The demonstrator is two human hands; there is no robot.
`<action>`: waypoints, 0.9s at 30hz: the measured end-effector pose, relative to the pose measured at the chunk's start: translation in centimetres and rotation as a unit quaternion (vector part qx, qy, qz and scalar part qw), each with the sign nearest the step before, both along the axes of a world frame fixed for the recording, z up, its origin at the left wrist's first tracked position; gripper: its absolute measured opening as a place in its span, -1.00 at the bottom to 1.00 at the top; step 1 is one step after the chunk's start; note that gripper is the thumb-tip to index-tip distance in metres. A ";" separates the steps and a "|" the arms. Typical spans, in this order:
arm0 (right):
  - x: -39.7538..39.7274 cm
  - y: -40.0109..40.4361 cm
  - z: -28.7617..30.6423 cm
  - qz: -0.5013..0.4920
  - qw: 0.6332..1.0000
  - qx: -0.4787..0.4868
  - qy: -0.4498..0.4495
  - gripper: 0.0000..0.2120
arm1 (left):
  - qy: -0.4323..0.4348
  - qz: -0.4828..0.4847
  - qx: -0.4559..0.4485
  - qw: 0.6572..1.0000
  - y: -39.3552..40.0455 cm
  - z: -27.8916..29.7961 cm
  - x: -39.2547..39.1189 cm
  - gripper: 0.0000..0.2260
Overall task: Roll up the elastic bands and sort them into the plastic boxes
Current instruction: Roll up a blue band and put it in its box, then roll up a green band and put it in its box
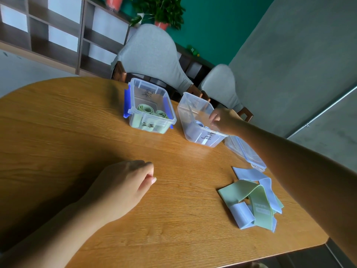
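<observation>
Fingers [213, 119] of the right hand [225, 121] hang loosely curled just above blue rolls [201, 125] in the right box [195, 132].

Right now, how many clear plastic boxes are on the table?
2. The box with blue latches stands near the table's far edge and holds green rolls; the second box is beside it, under the right hand. A lid lies nearby.

Right hand [225, 120] fingertips hidden inside right box [195, 120].
</observation>
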State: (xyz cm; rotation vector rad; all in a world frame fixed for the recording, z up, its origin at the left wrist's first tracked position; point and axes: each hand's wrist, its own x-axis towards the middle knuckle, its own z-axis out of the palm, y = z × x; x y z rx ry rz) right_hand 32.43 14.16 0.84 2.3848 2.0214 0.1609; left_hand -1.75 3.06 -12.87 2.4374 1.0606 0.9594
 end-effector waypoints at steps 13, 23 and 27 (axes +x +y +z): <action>-3.0 -10.7 0.0 0.074 0.988 0.121 0.055 -0.85 | 0.004 0.003 -0.011 1.000 0.0 0.0 0.1 -0.78; -2.8 -20.5 -5.5 -0.013 0.995 -0.040 0.094 -0.66 | 0.040 -0.001 -0.008 0.999 -0.9 1.0 -0.1 -0.75; -2.3 -22.1 -7.1 -0.050 0.990 -0.058 0.114 -0.57 | 0.046 0.001 0.001 0.999 -1.3 1.2 0.0 -0.75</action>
